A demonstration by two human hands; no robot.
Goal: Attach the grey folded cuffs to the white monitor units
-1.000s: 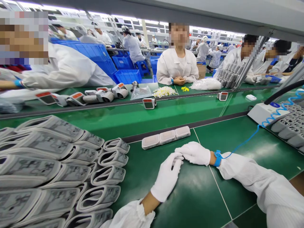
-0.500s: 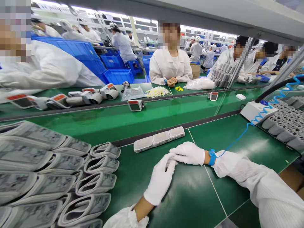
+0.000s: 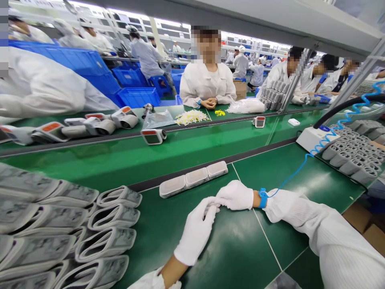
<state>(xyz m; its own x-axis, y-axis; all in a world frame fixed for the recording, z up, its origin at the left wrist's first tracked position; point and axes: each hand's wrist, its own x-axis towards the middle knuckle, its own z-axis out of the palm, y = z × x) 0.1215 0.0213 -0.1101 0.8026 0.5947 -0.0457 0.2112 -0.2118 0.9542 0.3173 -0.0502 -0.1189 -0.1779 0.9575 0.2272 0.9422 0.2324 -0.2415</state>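
Observation:
Both hands wear white gloves and meet at the fingertips over the green table [image 3: 228, 249]. My left hand [image 3: 197, 228] comes up from the bottom, its fingers bent together against those of my right hand [image 3: 236, 195]. My right hand reaches in from the right with curled fingers; a blue strap [image 3: 262, 198] circles its wrist. Whether anything small lies between the fingers is hidden. Just beyond the hands, a row of three pale rounded pieces [image 3: 197, 178] lies near the table's back edge. Rolled grey cuffs [image 3: 111, 216] are stacked left of my left hand.
Behind the table runs a green conveyor belt [image 3: 186, 144] carrying devices with screens [image 3: 153, 136]. A white box [image 3: 313, 140], a coiled blue cord [image 3: 327, 138] and more cuffs [image 3: 355, 152] are at right. A person [image 3: 207, 82] sits opposite; others work around.
The view has shifted slightly, so most things appear further left. The device on the belt has moved left. The fingers of my right hand are more curled; both hands still touch.

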